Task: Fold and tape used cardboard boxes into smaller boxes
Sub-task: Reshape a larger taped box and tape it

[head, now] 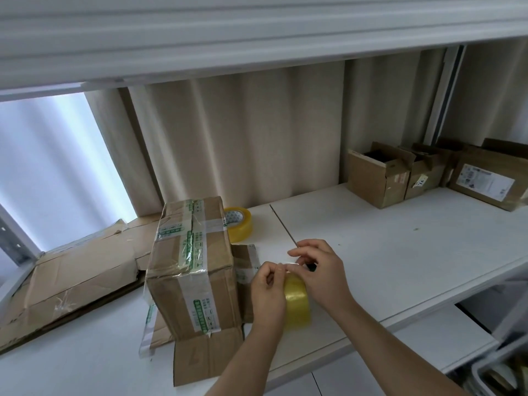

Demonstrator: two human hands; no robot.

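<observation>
The person held a roll of clear yellowish tape [297, 302] on edge above the near part of the white bench [400, 238]. The left hand [267, 292] gripped the roll's left side, and its fingers [275, 271] were curled at the top rim. The right hand [320, 272] cupped the roll from the right, with fingers [300, 252] pinching at the same top rim, apparently picking at the tape's free end. No free length of tape was visible.

Just left of the hands stood a cardboard box [191, 270], already crossed with bands of green-printed and clear tape. Its closed top faced up and its lower flaps [205, 355] lay splayed out on the bench, so the base appeared untaped. The judgement was that this box was partly done: sealed on top, bottom seam left to fold and tape.

A second tape roll [238, 225] sat behind the box, touching or just beside it. To the far left lay flattened cardboard [77, 278], torn and not yet worked.

At the far right stood three more boxes. The nearest, an open brown box [377, 174], showed a dark interior; contents could not be told. The middle box [425, 174] was also open, contents hidden. The labelled box [488, 180] lay tilted, its contents not visible.
</observation>
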